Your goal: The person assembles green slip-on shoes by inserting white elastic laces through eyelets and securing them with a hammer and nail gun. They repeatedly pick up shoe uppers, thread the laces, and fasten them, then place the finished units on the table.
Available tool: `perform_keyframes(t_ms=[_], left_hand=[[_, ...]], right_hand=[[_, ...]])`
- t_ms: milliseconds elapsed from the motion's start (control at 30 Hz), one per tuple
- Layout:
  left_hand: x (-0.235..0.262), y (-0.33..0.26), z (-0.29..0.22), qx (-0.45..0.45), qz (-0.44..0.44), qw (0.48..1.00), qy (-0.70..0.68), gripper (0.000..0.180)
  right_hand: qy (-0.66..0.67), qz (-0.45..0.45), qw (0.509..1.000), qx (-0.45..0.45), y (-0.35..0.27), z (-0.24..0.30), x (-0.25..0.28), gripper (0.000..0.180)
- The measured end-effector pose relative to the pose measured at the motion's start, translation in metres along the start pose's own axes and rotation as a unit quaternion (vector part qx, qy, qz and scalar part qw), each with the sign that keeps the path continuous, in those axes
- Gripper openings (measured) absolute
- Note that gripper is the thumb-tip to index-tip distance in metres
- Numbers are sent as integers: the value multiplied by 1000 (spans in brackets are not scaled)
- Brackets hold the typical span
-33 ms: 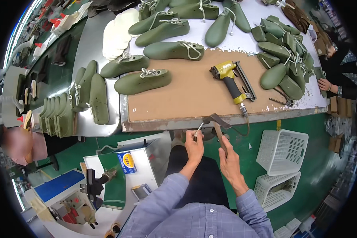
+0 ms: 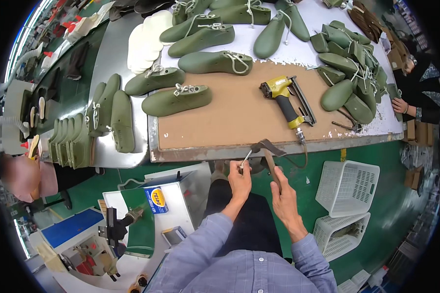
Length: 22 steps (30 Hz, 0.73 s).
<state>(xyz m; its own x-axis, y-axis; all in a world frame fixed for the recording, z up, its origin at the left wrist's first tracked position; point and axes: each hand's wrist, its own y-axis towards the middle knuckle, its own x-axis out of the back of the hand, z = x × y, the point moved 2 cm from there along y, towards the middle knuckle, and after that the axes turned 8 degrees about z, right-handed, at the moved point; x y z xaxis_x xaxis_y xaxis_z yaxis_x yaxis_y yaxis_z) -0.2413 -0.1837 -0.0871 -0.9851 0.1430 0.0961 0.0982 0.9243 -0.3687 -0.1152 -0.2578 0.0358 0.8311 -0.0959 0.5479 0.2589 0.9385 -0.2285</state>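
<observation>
My right hand (image 2: 284,200) is closed around the wooden handle of a hammer (image 2: 270,163). Its dark, curved head is up by the front edge of the workbench. Beside it, my left hand (image 2: 239,186) pinches a thin, shiny metal rod (image 2: 248,156), whose upper end meets or nearly meets the hammer head. What kind of tool the rod is, I cannot tell, as the fingers cover its lower part. A brown board (image 2: 210,129) lies on the bench beyond my hands. On it rest a green shoe last (image 2: 177,101) with white cord and a yellow-black pneumatic stapler (image 2: 284,100).
Several more green lasts stand at the left (image 2: 122,122) and lie piled at the right (image 2: 337,93). Pale insoles (image 2: 144,41) lie at the back left. Two white crates (image 2: 344,188) sit on the floor at right. A co-worker's hand (image 2: 400,105) touches the bench's right end.
</observation>
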Motion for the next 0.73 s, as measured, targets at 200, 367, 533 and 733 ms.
perform_keyframes(t_ms=[200,367,533,733], left_hand=[[0,0,9,-29,0,999,40,25],[0,0,13,-3,13,1000,28,30],[8,7,12,45,55,997,-39,30],[11,11,10,106,80,986,-100,31]], right_hand=[[-26,-21,999,43,-9,14,6,39],[-117,7,992,45,-3,-20,-8,36],[-25,-77,995,61,2,12,8,19],[-105,22,994,0,1,-60,-33,25]])
